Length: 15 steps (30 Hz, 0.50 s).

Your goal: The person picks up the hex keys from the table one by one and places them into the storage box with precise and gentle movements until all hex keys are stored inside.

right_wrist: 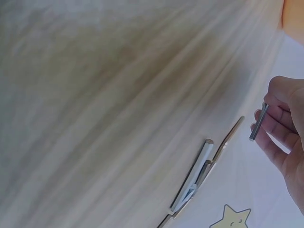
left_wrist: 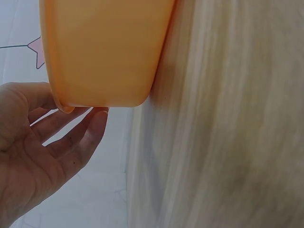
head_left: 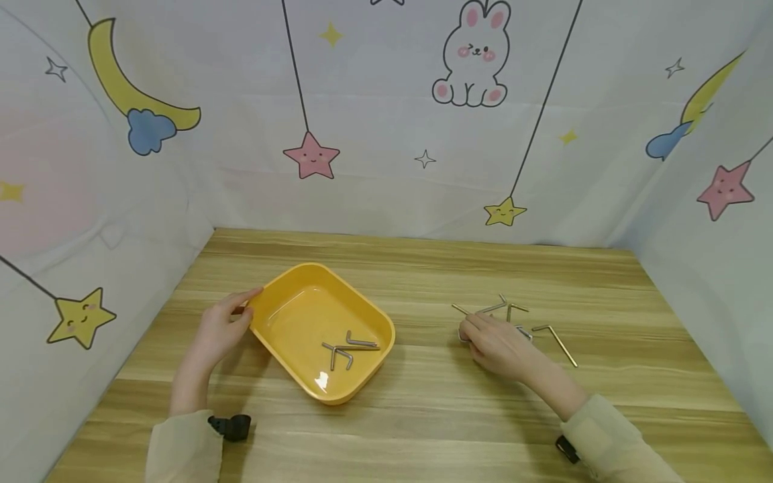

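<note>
My left hand [head_left: 220,329] grips the left rim of a yellow-orange tub [head_left: 290,376], thumb above and fingers along the outside, as the left wrist view [left_wrist: 42,142] also shows. Inside the tub, toward its near right end, lie several L-shaped metal keys [head_left: 356,347]. On the right, my right hand [head_left: 498,345] is over a loose group of such keys [head_left: 561,345]. In the right wrist view the hand [right_wrist: 289,128] pinches one short metal key [right_wrist: 259,122], held apart from the other keys [right_wrist: 192,175] on the table.
The wood-grain table [head_left: 374,436] is enclosed at the back and sides by a white cloth [head_left: 374,201] printed with stars, moons and a rabbit. A dark strap [head_left: 232,427] sits at the left sleeve, another dark piece [head_left: 566,449] at the right one.
</note>
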Motion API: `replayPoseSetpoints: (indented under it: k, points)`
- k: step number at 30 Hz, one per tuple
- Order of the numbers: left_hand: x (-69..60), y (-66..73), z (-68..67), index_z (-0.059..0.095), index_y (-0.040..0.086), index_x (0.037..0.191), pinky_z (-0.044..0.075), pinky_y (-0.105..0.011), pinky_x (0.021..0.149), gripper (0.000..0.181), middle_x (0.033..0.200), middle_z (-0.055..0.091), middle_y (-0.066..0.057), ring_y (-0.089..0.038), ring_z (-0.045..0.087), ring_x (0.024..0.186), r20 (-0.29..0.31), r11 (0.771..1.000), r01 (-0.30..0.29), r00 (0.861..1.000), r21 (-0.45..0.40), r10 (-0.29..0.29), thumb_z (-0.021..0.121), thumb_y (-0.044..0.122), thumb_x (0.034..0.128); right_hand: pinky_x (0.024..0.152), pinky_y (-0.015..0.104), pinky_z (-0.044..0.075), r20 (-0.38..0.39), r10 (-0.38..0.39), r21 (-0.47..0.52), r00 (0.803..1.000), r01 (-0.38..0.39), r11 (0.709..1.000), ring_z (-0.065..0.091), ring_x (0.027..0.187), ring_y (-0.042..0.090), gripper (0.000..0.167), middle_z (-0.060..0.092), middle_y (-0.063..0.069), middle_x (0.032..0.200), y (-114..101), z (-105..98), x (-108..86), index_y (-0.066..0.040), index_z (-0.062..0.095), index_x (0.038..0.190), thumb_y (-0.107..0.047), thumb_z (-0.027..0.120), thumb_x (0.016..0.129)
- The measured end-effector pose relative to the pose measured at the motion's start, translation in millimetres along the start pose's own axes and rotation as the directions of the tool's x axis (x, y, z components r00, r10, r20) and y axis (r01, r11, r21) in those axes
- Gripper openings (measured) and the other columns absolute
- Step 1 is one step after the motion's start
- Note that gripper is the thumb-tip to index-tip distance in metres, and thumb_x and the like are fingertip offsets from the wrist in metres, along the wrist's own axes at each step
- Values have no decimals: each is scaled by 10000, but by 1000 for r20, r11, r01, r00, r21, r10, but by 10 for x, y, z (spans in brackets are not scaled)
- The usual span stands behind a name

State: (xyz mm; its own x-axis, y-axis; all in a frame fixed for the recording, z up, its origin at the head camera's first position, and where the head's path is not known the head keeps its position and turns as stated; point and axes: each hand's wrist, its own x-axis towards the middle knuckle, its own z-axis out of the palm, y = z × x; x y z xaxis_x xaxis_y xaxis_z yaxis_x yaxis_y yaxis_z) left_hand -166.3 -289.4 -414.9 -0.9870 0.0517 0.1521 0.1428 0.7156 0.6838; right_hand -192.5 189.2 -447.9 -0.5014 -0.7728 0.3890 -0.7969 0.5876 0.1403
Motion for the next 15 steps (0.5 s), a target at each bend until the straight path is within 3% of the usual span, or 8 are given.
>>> replayPoseSetpoints:
  k: [5, 11, 15]
  points:
    - [-1, 3, 0, 512, 20, 1378, 521, -273, 667, 401, 1385, 504, -276, -478, 572, 1095, 4, 1000, 7, 1000, -4, -7, 475, 54, 980, 597, 222, 457, 4, 22, 16, 1000, -22, 1000, 504, 704, 82, 218, 501, -44, 775, -39, -54, 40, -117, 539, 827, 22, 670, 723]
    - [-1, 3, 8, 514, 15, 1375, 558, -458, 780, 400, 1378, 510, -278, -480, 574, 1097, -3, 1000, -2, 1000, -3, 2, 473, 49, 979, 595, 229, 456, -23, 16, 36, 1000, -15, 999, 495, 697, 76, 240, 501, -42, 769, -89, -90, 100, -112, 538, 817, 37, 686, 700]
    - [-1, 6, 5, 514, 18, 1377, 557, -450, 778, 400, 1379, 510, -274, -476, 574, 1100, 1, 1000, -1, 1000, -1, 1, 473, 52, 980, 587, 228, 449, -41, 12, 58, 999, -10, 998, 492, 700, 79, 233, 504, -38, 777, -110, -88, 129, -108, 544, 823, 42, 676, 704]
